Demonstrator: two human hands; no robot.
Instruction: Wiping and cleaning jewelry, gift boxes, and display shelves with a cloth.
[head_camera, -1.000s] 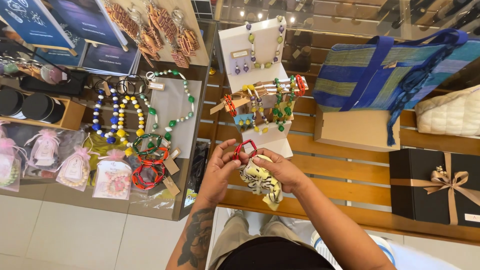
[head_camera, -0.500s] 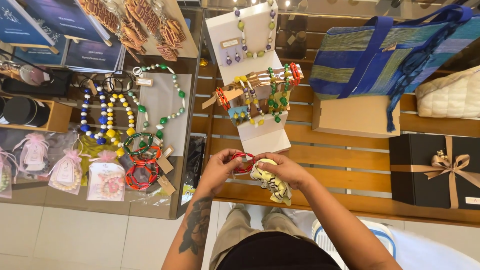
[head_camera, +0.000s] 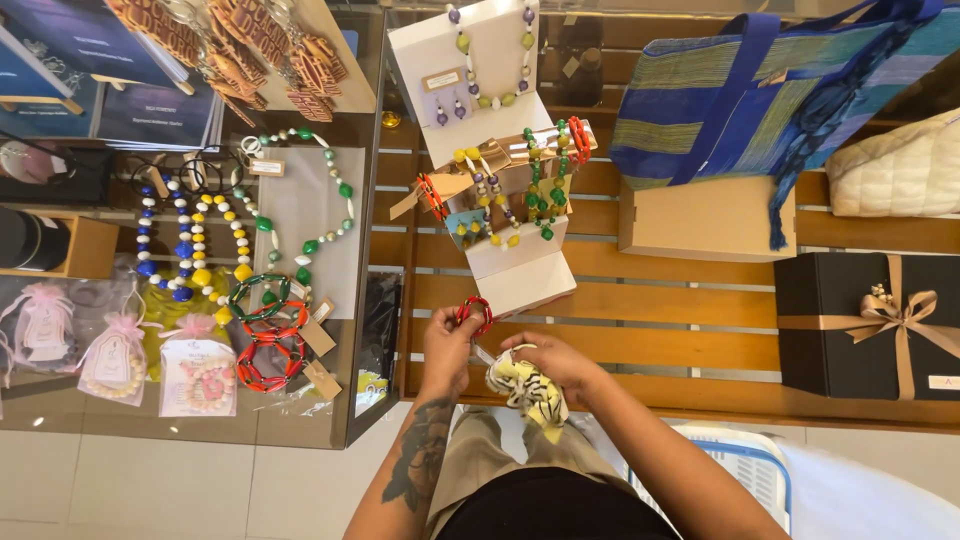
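Note:
My left hand (head_camera: 448, 345) pinches a red beaded bracelet (head_camera: 475, 313) over the near edge of the wooden slatted bench (head_camera: 640, 300). My right hand (head_camera: 545, 362) grips a yellow, black and white striped cloth (head_camera: 525, 392) just right of it, and the fingers of both hands meet at a small tag or string between them. Directly beyond my hands stands a white display stand (head_camera: 490, 150) hung with bead necklaces, earrings and bracelets.
A glass counter (head_camera: 340, 400) on the left bears bead necklaces (head_camera: 195, 245), red and green bracelets (head_camera: 265, 335) and small pink gift pouches (head_camera: 120, 355). On the bench sit a blue striped bag (head_camera: 770, 90), a tan box (head_camera: 705, 220) and a black ribboned gift box (head_camera: 865, 325).
My hands have drawn toward me with the red bracelet and the striped cloth, and the bracelet now sits above my left fingers. The view has shifted slightly.

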